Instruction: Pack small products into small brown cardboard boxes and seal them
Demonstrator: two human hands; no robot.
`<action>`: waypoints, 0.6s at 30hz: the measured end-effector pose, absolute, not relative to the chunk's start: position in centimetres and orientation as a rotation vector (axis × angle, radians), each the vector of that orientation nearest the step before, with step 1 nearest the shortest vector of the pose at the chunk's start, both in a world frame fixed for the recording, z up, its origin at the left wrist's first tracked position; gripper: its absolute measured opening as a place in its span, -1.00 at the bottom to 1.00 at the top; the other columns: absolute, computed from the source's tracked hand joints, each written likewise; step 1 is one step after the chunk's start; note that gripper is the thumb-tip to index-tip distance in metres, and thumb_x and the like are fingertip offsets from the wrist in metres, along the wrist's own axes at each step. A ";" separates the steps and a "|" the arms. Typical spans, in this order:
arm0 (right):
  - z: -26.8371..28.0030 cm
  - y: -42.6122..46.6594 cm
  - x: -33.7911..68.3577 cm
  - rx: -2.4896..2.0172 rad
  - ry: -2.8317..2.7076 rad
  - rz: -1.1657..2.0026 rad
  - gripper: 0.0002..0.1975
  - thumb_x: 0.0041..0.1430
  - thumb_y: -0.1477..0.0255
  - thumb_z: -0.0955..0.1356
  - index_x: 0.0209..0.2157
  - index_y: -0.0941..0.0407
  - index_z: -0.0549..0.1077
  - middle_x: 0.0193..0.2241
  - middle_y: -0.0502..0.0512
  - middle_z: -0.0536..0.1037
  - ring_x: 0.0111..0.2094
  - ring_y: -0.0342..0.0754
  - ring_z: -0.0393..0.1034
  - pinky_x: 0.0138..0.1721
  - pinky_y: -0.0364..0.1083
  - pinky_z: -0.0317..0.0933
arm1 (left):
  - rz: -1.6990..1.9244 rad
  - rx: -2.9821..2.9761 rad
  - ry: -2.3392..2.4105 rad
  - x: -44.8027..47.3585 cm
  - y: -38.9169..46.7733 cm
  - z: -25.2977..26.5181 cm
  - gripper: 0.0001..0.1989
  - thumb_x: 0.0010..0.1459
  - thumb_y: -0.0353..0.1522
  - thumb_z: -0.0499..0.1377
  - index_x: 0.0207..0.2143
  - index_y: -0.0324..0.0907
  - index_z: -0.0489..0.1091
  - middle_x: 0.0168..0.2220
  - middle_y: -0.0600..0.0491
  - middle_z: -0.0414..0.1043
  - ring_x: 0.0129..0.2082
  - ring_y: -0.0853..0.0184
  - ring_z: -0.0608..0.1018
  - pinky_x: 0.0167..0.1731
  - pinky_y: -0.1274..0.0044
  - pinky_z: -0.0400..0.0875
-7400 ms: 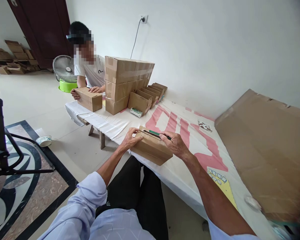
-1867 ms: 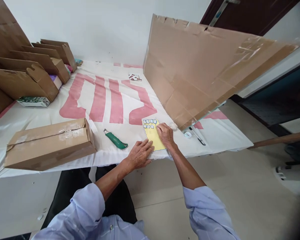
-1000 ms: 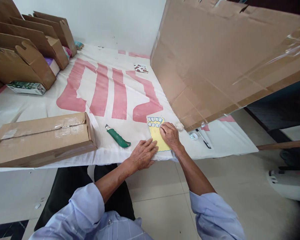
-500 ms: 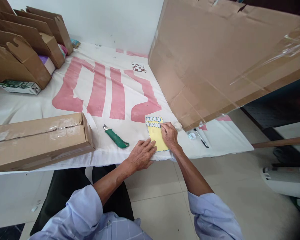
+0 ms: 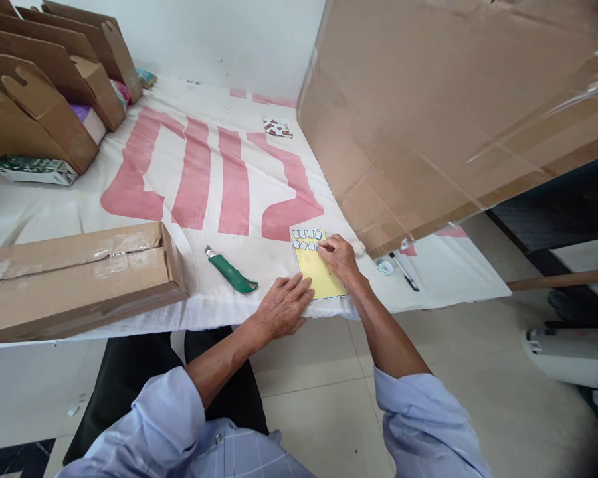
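A yellow card (image 5: 323, 275) lies at the table's front edge, with two rows of small white, blue-edged pieces (image 5: 306, 235) across its upper part. My left hand (image 5: 286, 305) rests flat with its fingers stretched out, the fingertips over the card's left edge. At the right end of the lower row, my right hand (image 5: 339, 257) has thumb and forefinger pinched together. Whatever is between those fingertips is too small and covered to make out. Left of the card lies a green utility knife (image 5: 233, 273), its tip pointing away from me.
A long taped carton (image 5: 74, 279) lies at the front left. Behind it stand several open cardboard boxes (image 5: 34, 113) and a green-white pack (image 5: 34, 170). One large carton (image 5: 428, 119) rises on the right, with a pen (image 5: 404, 272) and a tape roll (image 5: 385, 267) near its base.
My right hand has lifted its knuckles and drawn its fingers into a pinch at the lower row's end, showing more of the card's right side. My left hand stays in place.
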State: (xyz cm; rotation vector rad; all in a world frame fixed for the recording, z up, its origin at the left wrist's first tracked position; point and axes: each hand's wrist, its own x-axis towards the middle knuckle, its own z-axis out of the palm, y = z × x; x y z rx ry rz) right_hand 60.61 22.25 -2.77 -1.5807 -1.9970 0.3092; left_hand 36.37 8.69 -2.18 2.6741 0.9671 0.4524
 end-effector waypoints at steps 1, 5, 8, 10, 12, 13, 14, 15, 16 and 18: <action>-2.7 22.5 60.7 -1.598 -2.002 0.320 -0.89 0.16 0.45 0.38 -0.41 0.05 0.58 -0.33 0.08 0.59 -0.28 0.01 0.48 -0.18 -0.02 0.33 | 0.448 2.673 0.964 36.4 8.7 -2.1 -0.40 0.30 -0.25 0.32 0.33 -0.22 0.32 0.48 -0.28 0.26 0.51 -0.14 0.26 0.26 0.14 0.30; -2.5 22.7 60.6 -1.638 -2.017 0.317 -0.92 0.12 0.47 0.39 -0.45 0.05 0.50 -0.36 0.04 0.54 -0.35 -0.03 0.41 -0.24 -0.04 0.26 | 0.425 2.666 0.964 36.3 8.7 -1.8 -0.39 0.29 -0.27 0.32 0.33 -0.22 0.32 0.49 -0.28 0.26 0.51 -0.14 0.26 0.28 0.13 0.29; -2.5 22.5 60.3 -1.628 -2.008 0.287 -0.94 0.13 0.47 0.38 -0.42 0.04 0.48 -0.35 0.05 0.53 -0.34 -0.02 0.37 -0.21 -0.03 0.25 | 0.399 2.679 0.972 36.2 8.7 -1.5 -0.37 0.29 -0.26 0.33 0.34 -0.24 0.32 0.50 -0.28 0.25 0.52 -0.12 0.26 0.29 0.14 0.30; -2.7 22.1 60.0 -1.608 -1.987 0.256 -0.96 0.16 0.46 0.37 -0.37 0.04 0.48 -0.33 0.07 0.53 -0.30 0.02 0.38 -0.16 -0.01 0.28 | 0.395 2.684 0.975 36.1 8.7 -1.4 -0.38 0.29 -0.26 0.33 0.34 -0.21 0.33 0.50 -0.26 0.25 0.52 -0.10 0.26 0.30 0.16 0.29; -2.9 21.6 59.7 -1.579 -1.954 0.223 -0.94 0.21 0.45 0.34 -0.32 0.04 0.48 -0.29 0.11 0.55 -0.24 0.05 0.40 -0.09 0.02 0.31 | 0.390 2.682 0.975 36.1 8.8 -1.3 -0.38 0.28 -0.25 0.34 0.34 -0.19 0.34 0.50 -0.25 0.26 0.52 -0.10 0.26 0.30 0.16 0.29; -3.1 21.2 59.7 -1.565 -1.932 0.206 -0.92 0.25 0.44 0.32 -0.30 0.04 0.48 -0.27 0.13 0.56 -0.21 0.07 0.42 -0.06 0.03 0.32 | 0.388 2.680 0.974 36.1 8.9 -1.3 -0.37 0.28 -0.25 0.34 0.34 -0.19 0.34 0.50 -0.25 0.26 0.52 -0.10 0.26 0.31 0.16 0.29; -3.2 20.9 59.7 -1.552 -1.906 0.190 -0.88 0.29 0.44 0.29 -0.28 0.04 0.48 -0.25 0.15 0.57 -0.18 0.09 0.43 -0.03 0.05 0.34 | 0.384 2.678 0.972 36.1 8.9 -1.3 -0.37 0.28 -0.25 0.34 0.34 -0.19 0.34 0.50 -0.25 0.26 0.52 -0.10 0.26 0.31 0.16 0.29; -3.3 20.5 59.7 -1.543 -1.878 0.174 -0.85 0.32 0.43 0.26 -0.26 0.03 0.47 -0.23 0.17 0.58 -0.16 0.10 0.44 -0.01 0.06 0.35 | 0.382 2.677 0.968 36.0 8.9 -1.4 -0.37 0.28 -0.25 0.34 0.34 -0.20 0.33 0.50 -0.26 0.25 0.53 -0.10 0.26 0.31 0.15 0.29; -3.4 20.1 59.7 -1.535 -1.849 0.158 -0.82 0.35 0.43 0.23 -0.25 0.03 0.47 -0.22 0.18 0.58 -0.14 0.10 0.45 -0.01 0.07 0.36 | 0.383 2.677 0.964 36.0 9.0 -1.5 -0.37 0.29 -0.25 0.34 0.34 -0.21 0.33 0.50 -0.26 0.25 0.53 -0.10 0.25 0.31 0.15 0.29; -3.5 19.3 59.9 -1.522 -1.793 0.129 -0.79 0.38 0.41 0.21 -0.23 0.03 0.46 -0.21 0.18 0.59 -0.13 0.11 0.46 0.00 0.08 0.39 | 0.391 2.679 0.958 36.0 9.0 -1.7 -0.38 0.29 -0.25 0.34 0.34 -0.20 0.34 0.50 -0.25 0.26 0.53 -0.09 0.25 0.31 0.15 0.28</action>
